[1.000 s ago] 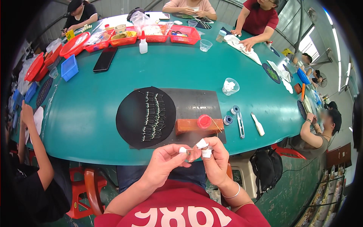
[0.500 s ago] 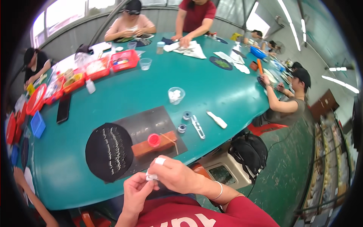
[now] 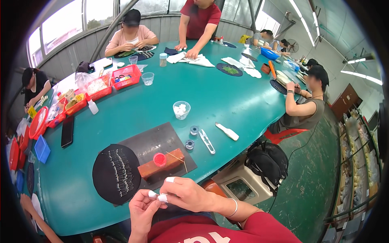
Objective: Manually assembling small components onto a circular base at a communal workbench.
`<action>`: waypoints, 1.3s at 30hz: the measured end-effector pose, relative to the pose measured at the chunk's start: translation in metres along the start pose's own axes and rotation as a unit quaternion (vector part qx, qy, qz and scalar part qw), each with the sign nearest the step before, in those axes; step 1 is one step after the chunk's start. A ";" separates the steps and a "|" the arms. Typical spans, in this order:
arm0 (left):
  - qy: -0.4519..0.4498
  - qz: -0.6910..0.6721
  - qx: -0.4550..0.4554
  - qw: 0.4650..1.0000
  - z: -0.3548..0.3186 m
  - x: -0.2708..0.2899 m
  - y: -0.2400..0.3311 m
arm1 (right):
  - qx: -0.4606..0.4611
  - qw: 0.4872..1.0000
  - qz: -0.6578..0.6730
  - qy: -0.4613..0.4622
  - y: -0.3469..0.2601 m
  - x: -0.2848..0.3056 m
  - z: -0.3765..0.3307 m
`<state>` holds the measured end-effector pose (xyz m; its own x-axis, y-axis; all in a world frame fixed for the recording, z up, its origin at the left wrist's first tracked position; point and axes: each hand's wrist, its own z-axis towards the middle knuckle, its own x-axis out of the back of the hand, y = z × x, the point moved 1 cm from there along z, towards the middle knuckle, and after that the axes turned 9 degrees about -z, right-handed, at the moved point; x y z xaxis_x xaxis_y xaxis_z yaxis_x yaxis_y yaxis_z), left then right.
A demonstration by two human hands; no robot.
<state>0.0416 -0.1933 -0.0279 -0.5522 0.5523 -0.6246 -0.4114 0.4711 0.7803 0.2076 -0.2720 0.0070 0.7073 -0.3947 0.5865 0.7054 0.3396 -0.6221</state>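
Note:
Over the table's front edge, my left hand (image 3: 142, 208) and my right hand (image 3: 187, 195) meet at the fingertips, both with fingers pinched. White finger covers (image 3: 162, 198) wrap fingertips where the hands touch, and another white cover (image 3: 170, 179) sits on a raised right finger. Whether something small is between the fingers is hidden. Just beyond them lies a reddish-brown block (image 3: 172, 163) bearing a small red pot (image 3: 159, 159) and a thin stick. It rests on a dark mat (image 3: 156, 138). Left of it is a black round cloth (image 3: 106, 172) with beaded rows.
Two thread bobbins (image 3: 190, 144), white snips (image 3: 207, 141), a white-handled tool (image 3: 227, 131) and a cup of white pieces (image 3: 181, 110) stand beyond the mat. A phone (image 3: 68, 131) and red trays (image 3: 126, 77) lie left. Other people sit or stand around the green table (image 3: 227, 97).
The view has shifted slightly. The white bit pinched between my hands before now shows as covers on fingertips; the hands stay together, with fingers slightly rearranged.

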 end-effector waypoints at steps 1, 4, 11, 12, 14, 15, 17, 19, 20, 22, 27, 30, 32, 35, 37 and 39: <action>-0.011 0.019 0.005 1.000 -0.001 -0.001 0.002 | 0.002 1.000 0.000 -0.001 -0.002 0.000 -0.001; 0.009 0.082 -0.003 0.997 -0.009 -0.009 0.006 | -0.021 1.000 -0.011 -0.010 -0.005 -0.001 -0.003; 0.061 0.205 -0.048 0.976 -0.014 -0.007 0.006 | 0.025 0.996 -0.077 0.040 -0.008 -0.005 0.000; 0.059 0.225 -0.053 0.971 -0.015 -0.005 0.007 | 0.058 0.994 -0.088 0.042 -0.008 -0.008 0.001; 0.055 0.261 -0.042 0.963 -0.016 -0.008 0.009 | 0.069 0.990 -0.122 0.024 -0.012 -0.005 0.002; 0.051 0.255 -0.052 0.964 -0.015 -0.005 0.007 | 0.078 0.992 -0.101 0.010 -0.012 -0.006 0.003; 0.072 0.250 -0.057 0.964 -0.021 -0.002 0.007 | 0.086 0.987 -0.133 0.015 -0.012 -0.010 0.001; 0.044 0.271 -0.010 0.962 -0.020 -0.001 0.018 | 0.043 0.997 -0.068 -0.014 -0.006 -0.012 0.002; 0.057 0.274 -0.008 0.960 -0.022 0.001 0.026 | 0.011 0.999 -0.015 -0.028 -0.005 -0.015 0.002; 0.029 0.428 -0.155 0.890 -0.018 0.006 0.044 | 0.005 1.000 -0.004 0.021 -0.003 -0.018 0.006; 0.105 0.591 -0.249 0.760 0.005 0.037 0.081 | -0.008 1.000 0.009 0.012 -0.002 -0.017 0.000; 0.104 0.638 -0.245 0.723 0.019 0.055 0.085 | 0.000 1.000 0.020 -0.008 -0.001 -0.019 0.000; 0.062 0.684 -0.260 0.678 0.025 0.061 0.086 | 0.010 1.000 0.025 -0.014 0.001 -0.021 0.001; 0.038 0.699 -0.253 0.668 0.034 0.061 0.086 | 0.001 1.000 0.015 -0.025 0.004 -0.016 -0.001; 0.028 0.702 -0.245 0.669 0.037 0.061 0.089 | -0.008 0.999 0.018 -0.026 0.004 -0.015 0.000; 0.022 0.677 -0.242 0.695 0.040 0.064 0.095 | -0.010 0.999 0.023 -0.024 0.006 -0.016 0.001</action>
<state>-0.0033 -0.0860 0.0050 -0.6885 0.2379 0.6851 0.3161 -0.7518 0.5787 0.2008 -0.2632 -0.0057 0.7403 -0.3376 0.5814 0.6718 0.3388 -0.6587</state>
